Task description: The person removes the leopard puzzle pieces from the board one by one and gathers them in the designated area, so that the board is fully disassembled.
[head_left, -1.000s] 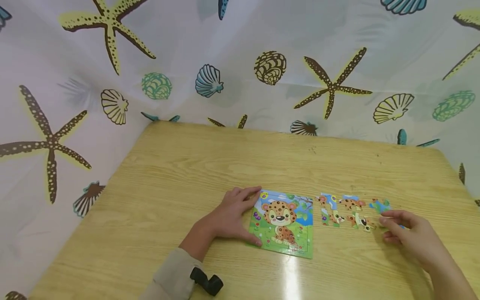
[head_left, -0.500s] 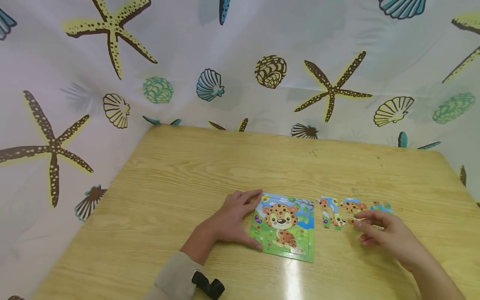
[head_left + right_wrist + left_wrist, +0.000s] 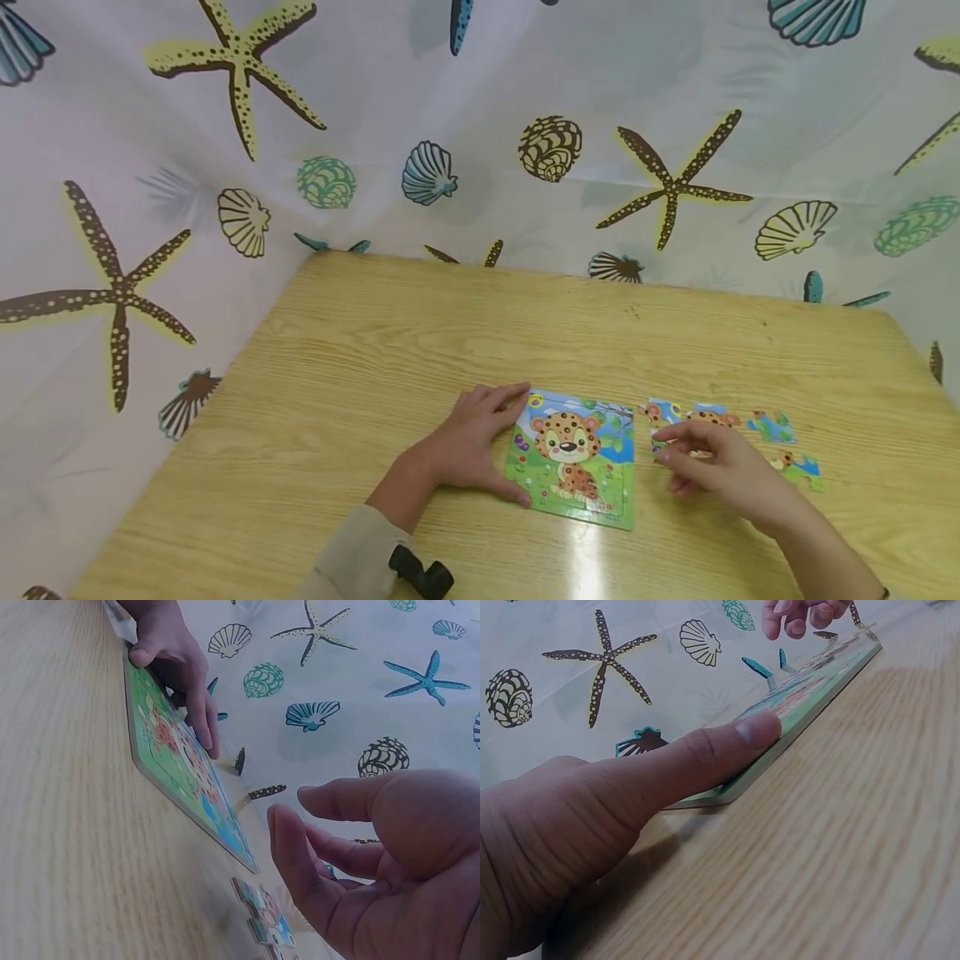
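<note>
My left hand rests along the left side of a square jigsaw puzzle board with a leopard cub picture. Its thumb and forefinger spread straight to the board's near-left and far-left corners. In the left wrist view the thumb presses on the board's rim. My right hand hovers to the right of the board, over loose jigsaw pieces, with nothing between thumb and forefinger. The right wrist view shows a gap between those fingertips, above the pieces. The right hand partly hides several pieces in the head view.
The wooden table runs back to a pale curtain printed with starfish and shells, which also hangs along the left side. A black strap-like fitting sits on the left sleeve.
My right hand has moved left over the loose pieces, from the far-right ones towards the board, uncovering those at the right. The left hand has stayed at the board.
</note>
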{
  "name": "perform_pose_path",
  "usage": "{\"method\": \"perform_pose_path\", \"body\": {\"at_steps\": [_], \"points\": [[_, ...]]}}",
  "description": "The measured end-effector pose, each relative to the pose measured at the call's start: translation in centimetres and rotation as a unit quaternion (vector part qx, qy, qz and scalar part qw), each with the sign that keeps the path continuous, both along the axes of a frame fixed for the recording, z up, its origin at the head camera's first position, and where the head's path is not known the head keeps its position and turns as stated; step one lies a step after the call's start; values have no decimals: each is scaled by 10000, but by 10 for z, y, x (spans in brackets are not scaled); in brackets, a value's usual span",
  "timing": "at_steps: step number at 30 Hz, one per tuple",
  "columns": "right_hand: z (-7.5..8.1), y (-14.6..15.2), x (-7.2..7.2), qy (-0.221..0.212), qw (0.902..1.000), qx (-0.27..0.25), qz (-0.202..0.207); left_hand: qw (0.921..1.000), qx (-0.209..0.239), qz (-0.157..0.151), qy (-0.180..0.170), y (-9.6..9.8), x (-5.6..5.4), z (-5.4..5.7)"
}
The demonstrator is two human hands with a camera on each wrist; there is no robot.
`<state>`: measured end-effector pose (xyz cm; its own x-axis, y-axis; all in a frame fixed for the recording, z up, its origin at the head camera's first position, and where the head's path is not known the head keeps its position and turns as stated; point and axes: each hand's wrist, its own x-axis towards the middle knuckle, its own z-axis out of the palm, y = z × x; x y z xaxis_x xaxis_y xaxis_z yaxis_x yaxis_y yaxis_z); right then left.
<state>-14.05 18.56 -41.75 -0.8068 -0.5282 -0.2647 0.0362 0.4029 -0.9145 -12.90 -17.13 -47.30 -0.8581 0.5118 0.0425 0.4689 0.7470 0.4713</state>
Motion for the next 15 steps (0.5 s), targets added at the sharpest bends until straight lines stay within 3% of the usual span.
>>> {"method": "perform_pose_path", "body": {"at_steps": [15], "points": [[0, -46, 3, -88, 9978, -440, 480, 9999, -30, 45, -88, 1, 0, 0]]}}
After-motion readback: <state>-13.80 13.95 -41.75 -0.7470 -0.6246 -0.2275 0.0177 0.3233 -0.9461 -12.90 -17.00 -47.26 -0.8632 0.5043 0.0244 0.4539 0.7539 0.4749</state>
